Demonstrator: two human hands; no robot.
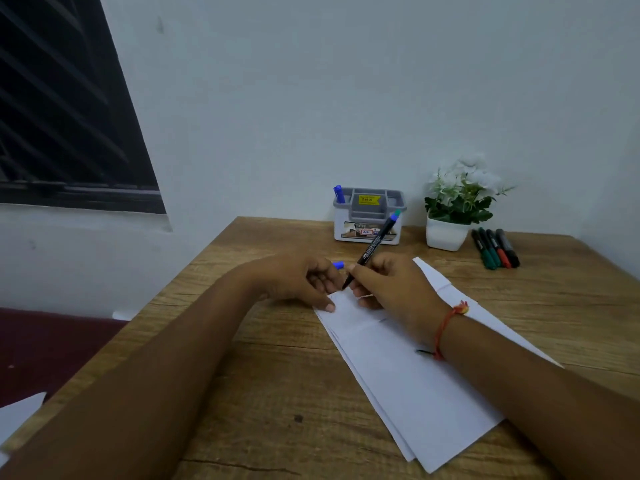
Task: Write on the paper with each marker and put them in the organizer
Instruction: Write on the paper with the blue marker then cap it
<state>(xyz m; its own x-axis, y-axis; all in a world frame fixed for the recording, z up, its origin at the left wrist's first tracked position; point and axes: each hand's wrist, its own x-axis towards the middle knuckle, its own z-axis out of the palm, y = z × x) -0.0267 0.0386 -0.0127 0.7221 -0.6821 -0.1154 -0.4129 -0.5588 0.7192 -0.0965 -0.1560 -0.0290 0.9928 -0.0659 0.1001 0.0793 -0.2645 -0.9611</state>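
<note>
The right hand (391, 289) is clamped on a black-barrelled marker (372, 249), fingers curled round its lower part. The nib end is down on the white paper (408, 386) and the barrel leans away toward one o'clock, its upper end blue with a touch of green at the very top. The left hand (294, 278) sits just beside it at nine o'clock, its fingers curled and pinching a small blue cap (338, 265), while one fingertip presses on the near left edge of the paper. The paper is a stack of folded sheets lying slantwise on the wooden desk (277, 393), running from the hands down toward five o'clock, and the right forearm lies across it. A red thread bracelet (446, 327) circles the right wrist. At twelve o'clock from the hands, against the wall, stands the grey and white organizer (369, 216), with a blue marker (338, 194) upright in its left compartment. At two o'clock is a white pot (445, 233) with a white-flowered plant (460, 199), and just to the right of the pot four markers (495, 249) lie side by side on the desk, well apart from the hands. A dark window (62, 116) fills the far left, at ten o'clock.
</note>
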